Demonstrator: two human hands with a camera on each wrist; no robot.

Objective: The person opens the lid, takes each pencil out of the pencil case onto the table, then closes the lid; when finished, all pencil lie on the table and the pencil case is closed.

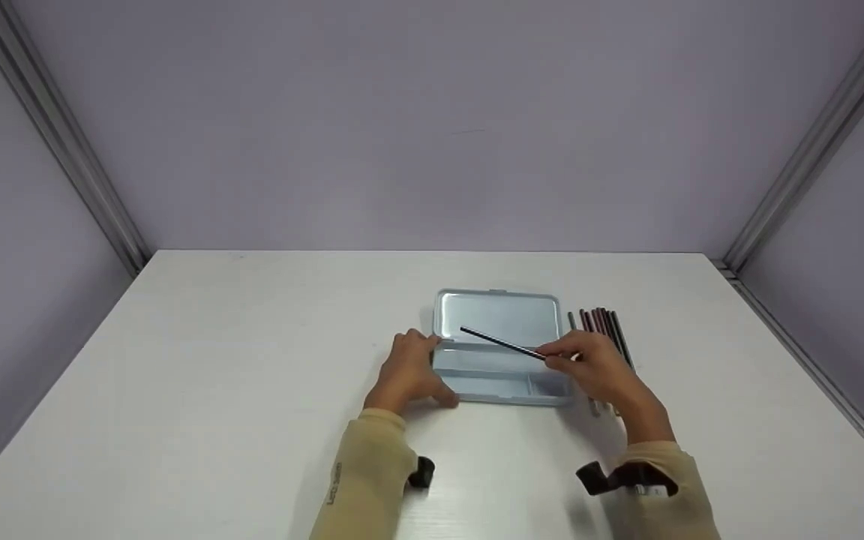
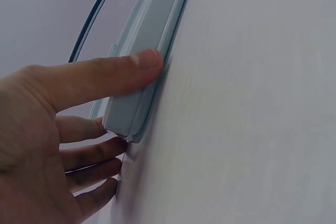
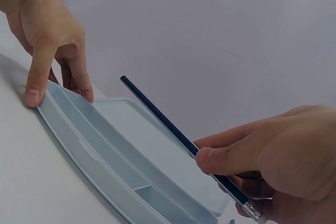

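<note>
A light blue pencil case (image 1: 503,375) lies open on the white table (image 1: 252,390), its lid (image 1: 498,316) folded back flat. My left hand (image 1: 413,371) grips the case's left end, thumb (image 2: 131,66) on the front wall (image 2: 152,30) and fingers (image 3: 79,80) at the back side. My right hand (image 1: 558,354) pinches a dark blue pencil (image 1: 499,343) near its eraser end and holds it slanted above the open case. In the right wrist view the pencil (image 3: 157,114) points up and left over the tray (image 3: 105,145), between thumb and fingers of the right hand (image 3: 210,161).
Several dark and reddish pencils (image 1: 603,326) lie side by side on the table just right of the case, partly behind my right hand. Grey walls and metal frame rails (image 1: 64,142) enclose the table on three sides.
</note>
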